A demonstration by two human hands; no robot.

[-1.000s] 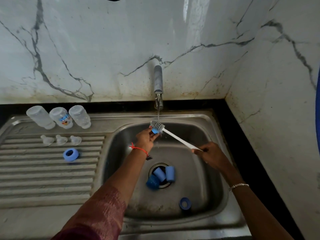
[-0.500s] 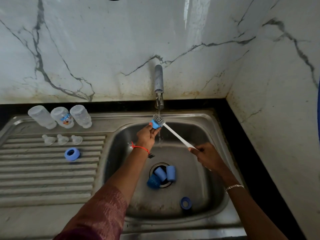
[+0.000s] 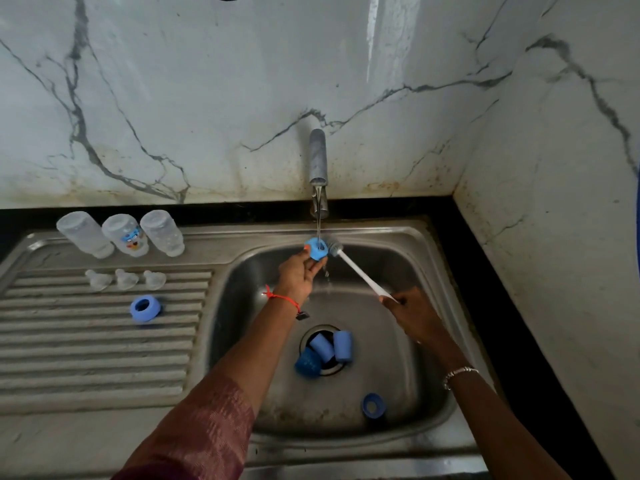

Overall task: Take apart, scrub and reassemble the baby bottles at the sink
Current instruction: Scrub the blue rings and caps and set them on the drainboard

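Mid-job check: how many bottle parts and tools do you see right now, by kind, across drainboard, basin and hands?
Clear bottles: 3
Clear nipples: 3
Blue screw rings: 3
Blue caps: 3
Bottle brush: 1
Total: 13

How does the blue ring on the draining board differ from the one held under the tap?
The draining-board ring lies untouched on the ribbed steel; the held ring is pinched by the left hand. The held ring is under the stream beside the brush; the draining-board ring is not. Both are blue, with a hole.
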